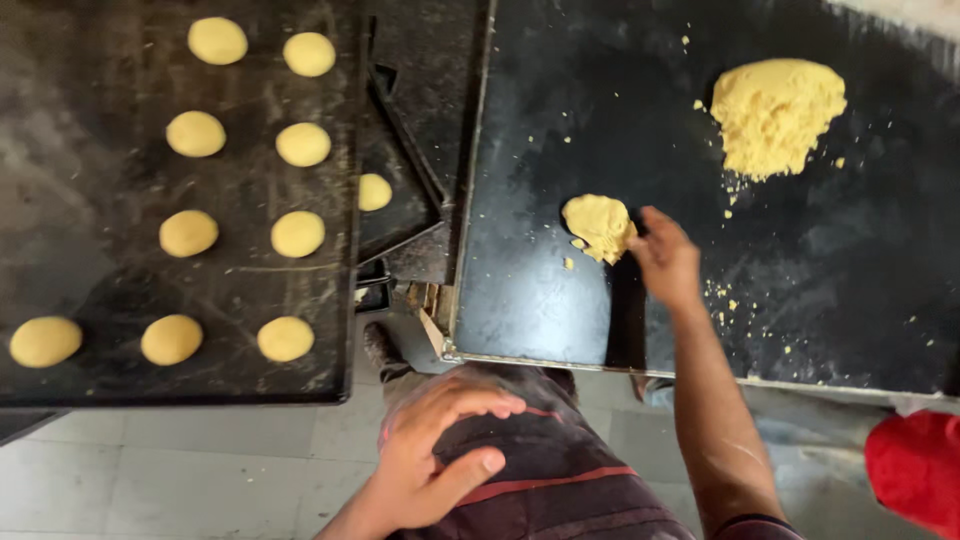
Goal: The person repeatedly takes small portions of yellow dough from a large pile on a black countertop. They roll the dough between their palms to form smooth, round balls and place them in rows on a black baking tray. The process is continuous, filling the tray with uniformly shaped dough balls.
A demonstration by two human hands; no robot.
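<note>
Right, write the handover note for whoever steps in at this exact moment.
Right hand: fingers on the small dough lump on the black worktop.
Left hand: holds nothing, rests against the striped clothing.
Big dough pile: far right of the worktop, crumbs scattered around it.
Done: nine shaped rounds on the dark tray at left, plus one round on the tray beside it.
Left: the lump under the right hand and the big pile are unshaped.

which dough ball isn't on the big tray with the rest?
The round yellow dough ball right of the tray's edge, lying alone on the lower dark tray. All others sit in rows on the large black baking tray.
</note>
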